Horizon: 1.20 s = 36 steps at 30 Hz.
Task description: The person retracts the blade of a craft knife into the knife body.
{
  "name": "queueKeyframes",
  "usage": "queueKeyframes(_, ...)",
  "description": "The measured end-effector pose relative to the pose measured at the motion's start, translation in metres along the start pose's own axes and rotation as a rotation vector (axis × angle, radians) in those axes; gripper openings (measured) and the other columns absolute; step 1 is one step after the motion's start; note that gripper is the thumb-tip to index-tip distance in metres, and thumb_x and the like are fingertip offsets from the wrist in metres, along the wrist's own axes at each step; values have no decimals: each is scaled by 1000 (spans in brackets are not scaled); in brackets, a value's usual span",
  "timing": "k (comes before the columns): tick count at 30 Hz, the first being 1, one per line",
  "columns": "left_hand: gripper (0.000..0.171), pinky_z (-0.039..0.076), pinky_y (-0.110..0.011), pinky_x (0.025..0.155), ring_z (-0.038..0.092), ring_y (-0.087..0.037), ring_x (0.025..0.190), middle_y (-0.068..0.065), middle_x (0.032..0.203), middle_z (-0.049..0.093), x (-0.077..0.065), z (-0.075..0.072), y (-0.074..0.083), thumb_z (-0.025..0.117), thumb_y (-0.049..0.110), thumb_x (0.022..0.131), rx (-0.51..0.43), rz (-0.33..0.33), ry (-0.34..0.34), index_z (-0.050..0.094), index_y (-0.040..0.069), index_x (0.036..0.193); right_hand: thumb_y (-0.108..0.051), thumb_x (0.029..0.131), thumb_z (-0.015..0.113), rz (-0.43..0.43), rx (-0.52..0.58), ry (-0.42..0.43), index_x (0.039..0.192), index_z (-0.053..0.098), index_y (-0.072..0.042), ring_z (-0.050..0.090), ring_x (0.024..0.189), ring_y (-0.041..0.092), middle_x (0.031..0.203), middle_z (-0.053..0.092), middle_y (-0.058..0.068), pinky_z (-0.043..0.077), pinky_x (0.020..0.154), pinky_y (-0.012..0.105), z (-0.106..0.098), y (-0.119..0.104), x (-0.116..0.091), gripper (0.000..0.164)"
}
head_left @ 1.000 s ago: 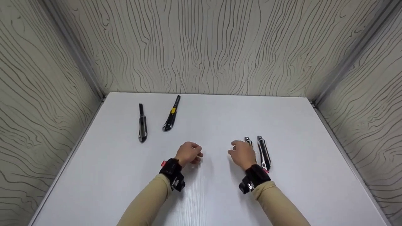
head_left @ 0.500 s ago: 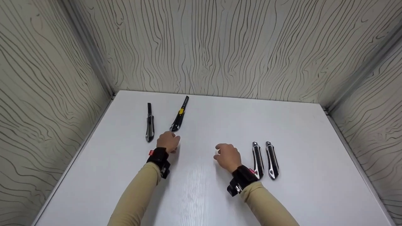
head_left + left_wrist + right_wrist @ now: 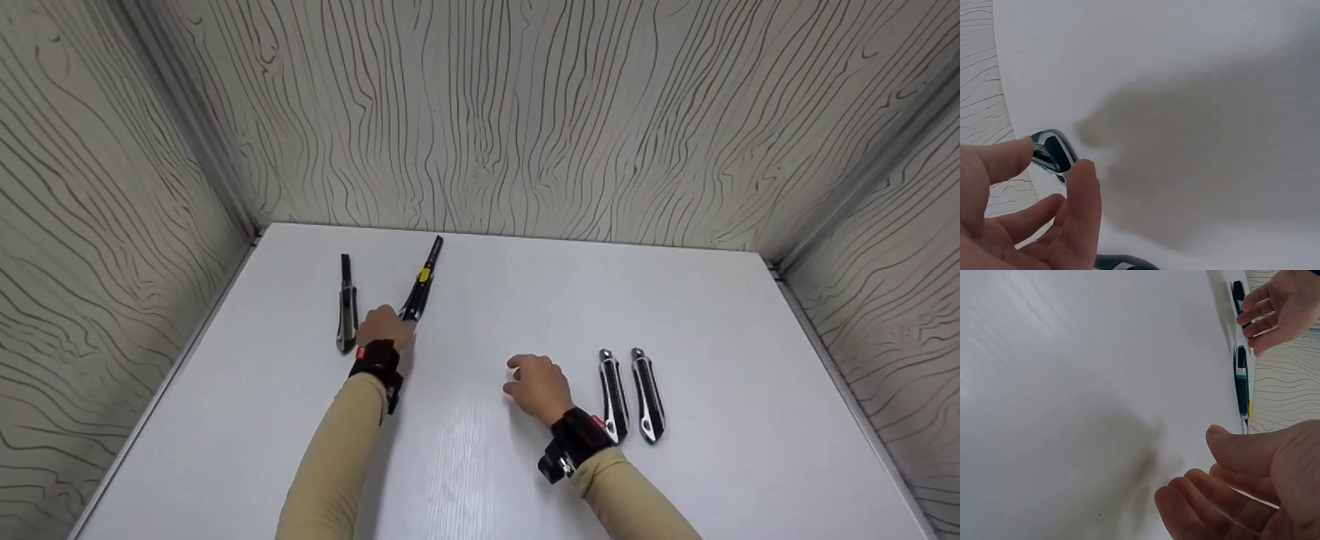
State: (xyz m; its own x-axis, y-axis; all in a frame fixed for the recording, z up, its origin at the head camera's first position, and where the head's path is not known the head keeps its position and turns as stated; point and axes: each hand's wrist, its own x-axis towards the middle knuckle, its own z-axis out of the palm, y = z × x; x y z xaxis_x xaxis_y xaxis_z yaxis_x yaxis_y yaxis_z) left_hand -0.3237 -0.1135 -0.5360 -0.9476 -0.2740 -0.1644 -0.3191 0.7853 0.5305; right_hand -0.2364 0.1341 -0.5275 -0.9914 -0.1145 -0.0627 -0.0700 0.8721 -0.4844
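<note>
Yellow-slider utility knife (image 3: 424, 275): just ahead-right of left hand (image 3: 385, 328), the nearer one; long axis slants away rightward. Left hand parted, contact unclear; right hand (image 3: 538, 385) loosely spread, well apart.

- The left hand (image 3: 386, 328) fills the gap at the near ends of the grey-and-black utility knife with a slim black tip (image 3: 347, 315) and the black utility knife with a yellow slider (image 3: 421, 281); farther back, a lane opens between these knives.
- Between the left hand and the right hand (image 3: 538, 384), a broad stretch of smooth white tabletop (image 3: 480, 300) runs free to the cream wood-grain back wall (image 3: 480, 112), which bars further reach.
- Right of the right hand, a silver-trimmed black utility knife (image 3: 613, 390) and its matching outer knife (image 3: 648, 394) leave only a narrow strip between them.
</note>
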Motion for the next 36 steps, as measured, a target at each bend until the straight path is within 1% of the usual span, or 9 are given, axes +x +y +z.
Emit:
queueKeyframes(5,28,49,-37,62,58,-26,74,-15,91,65,6,6,6,64,26,86,16,-46,-24,65,0,97,-15,79,76,12,6,-3,112,70,-4,68,87,29,94,73,9,55,73,43,-1,3,1,35)
queueKeyframes(8,30,53,-42,68,61,-30,82,-17,96,63,6,8,9,63,26,85,11,-53,-26,65,-1,99,-16,80,75,19,0,-10,113,70,-5,69,88,28,95,73,9,56,74,43,-2,2,1,35)
queueKeyframes(11,30,54,-45,72,61,-33,88,-18,98,62,11,13,7,63,25,84,11,-47,-7,65,-1,99,-16,82,75,18,-14,-8,114,69,-5,69,88,28,96,73,9,56,74,42,-3,1,1,34)
queueKeyframes(16,33,54,-47,74,61,-34,93,-19,99,62,23,26,4,66,27,85,30,-31,49,65,-2,101,-16,82,74,5,-42,13,113,70,-5,69,86,28,95,74,9,56,72,42,-6,0,1,33)
queueKeyframes(21,37,55,-49,77,60,-37,98,-20,102,62,26,31,10,69,29,86,64,-14,72,66,-3,104,-16,82,74,8,-44,17,114,69,-6,69,86,27,94,74,9,56,72,42,-7,2,1,34)
queueKeyframes(24,37,56,-49,77,61,-38,100,-21,104,62,24,29,10,70,29,86,82,-3,77,66,-4,104,-15,82,74,-2,-47,24,113,70,-5,69,86,27,94,74,9,56,71,43,-6,3,-1,33)
queueKeyframes(26,36,56,-49,77,61,-37,99,-21,103,63,23,29,10,70,29,85,88,0,84,67,-3,102,-15,82,74,-2,-47,24,113,70,-6,70,86,27,94,74,10,56,72,43,-6,4,-2,33)
queueKeyframes(30,32,55,-46,70,64,-34,88,-18,95,64,22,29,9,70,29,83,71,12,107,67,-1,94,-16,82,74,4,-50,22,113,70,-6,70,86,27,95,74,9,56,72,42,-5,5,-3,33)
queueKeyframes(36,26,52,-43,60,64,-32,75,-16,83,64,17,27,10,70,25,81,60,70,163,66,0,82,-16,82,74,5,-64,23,114,70,-7,70,86,27,95,74,9,56,71,42,-6,6,-3,33)
